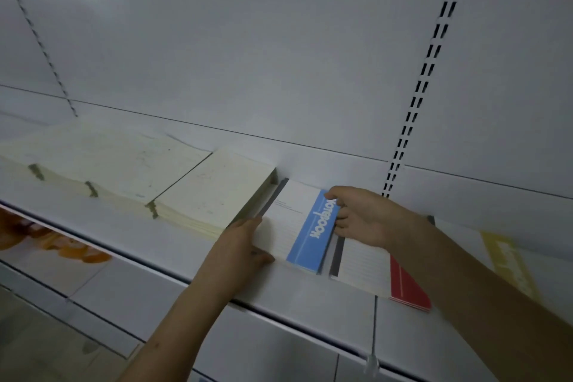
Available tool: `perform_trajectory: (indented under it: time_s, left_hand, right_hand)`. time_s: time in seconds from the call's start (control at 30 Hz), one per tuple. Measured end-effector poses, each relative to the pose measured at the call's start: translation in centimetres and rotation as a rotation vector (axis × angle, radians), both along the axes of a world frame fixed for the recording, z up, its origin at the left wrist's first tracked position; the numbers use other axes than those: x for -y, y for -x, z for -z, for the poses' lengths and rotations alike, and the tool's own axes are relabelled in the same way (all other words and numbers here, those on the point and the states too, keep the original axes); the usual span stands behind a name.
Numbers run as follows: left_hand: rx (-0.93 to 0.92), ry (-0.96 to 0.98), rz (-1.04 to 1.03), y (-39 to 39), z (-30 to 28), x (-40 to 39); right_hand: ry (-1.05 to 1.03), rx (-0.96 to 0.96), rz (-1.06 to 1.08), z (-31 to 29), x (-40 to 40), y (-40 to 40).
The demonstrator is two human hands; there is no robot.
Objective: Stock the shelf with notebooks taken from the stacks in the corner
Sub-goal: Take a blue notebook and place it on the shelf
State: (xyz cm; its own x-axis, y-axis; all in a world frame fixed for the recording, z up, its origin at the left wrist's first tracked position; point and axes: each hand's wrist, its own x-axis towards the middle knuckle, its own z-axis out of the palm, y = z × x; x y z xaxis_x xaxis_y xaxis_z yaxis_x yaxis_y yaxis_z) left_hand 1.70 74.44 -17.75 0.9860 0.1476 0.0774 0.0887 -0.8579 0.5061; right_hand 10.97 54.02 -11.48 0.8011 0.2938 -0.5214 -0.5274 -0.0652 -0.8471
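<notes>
On the white shelf (173,260), the blue-striped notebook (313,234) read "NOTEBOOK"; the right hand (359,215) pinched its far edge with curled fingers, the left hand (245,242) lay flat-fingered against its left side

shelf (173,260): white metal, slants from upper left to lower right; white back panel with a slotted upright (434,49).
cream stacks (130,164): several piles of cream-covered notebooks side by side on the left part of the shelf.
blue notebook (313,232): white cover with a blue band lettered "NOTEBOOK", lying flat just right of the cream stacks.
left hand (245,242): fingers straight, against the blue notebook's left and front edge.
right hand (356,214): thumb on top, fingers curled at the blue band's right edge.
red notebook (406,285): flat, beside the blue one, partly under the right forearm.
yellow notebook (508,260): far right, blurred.
</notes>
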Motion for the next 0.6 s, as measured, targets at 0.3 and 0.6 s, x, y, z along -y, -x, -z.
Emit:
perform_trajectory:
  time_s: [0.3,0.6]
  left_hand:
    - [-0.005,0.073,-0.006,-0.3,0.5,0.4]
    - [-0.080,0.020,0.026,-0.9,-0.2,0.4]
  right_hand:
    - [-0.016,0.000,0.096,1.1,-1.1,-1.1]
    - [-0.054,0.027,0.179,1.1,-1.5,-0.7]
